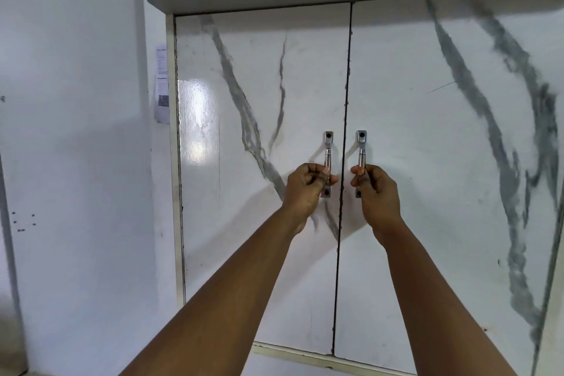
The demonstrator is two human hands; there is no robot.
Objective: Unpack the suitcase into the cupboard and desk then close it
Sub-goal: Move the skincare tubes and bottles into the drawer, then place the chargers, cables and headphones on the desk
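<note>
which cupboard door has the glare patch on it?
The left door, gripped by the left hand; bright reflection near its hinge edge. The right door shows none.

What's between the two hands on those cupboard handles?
In the head view, only the dark vertical seam where the two closed doors meet runs between the left hand and the right hand; nothing else lies there.

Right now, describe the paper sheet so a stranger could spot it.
Start at the marble-patterned cupboard with two closed doors. Move to its left edge, about halfway up. The paper sheet hangs there on the white wall, the only printed thing around.
</note>
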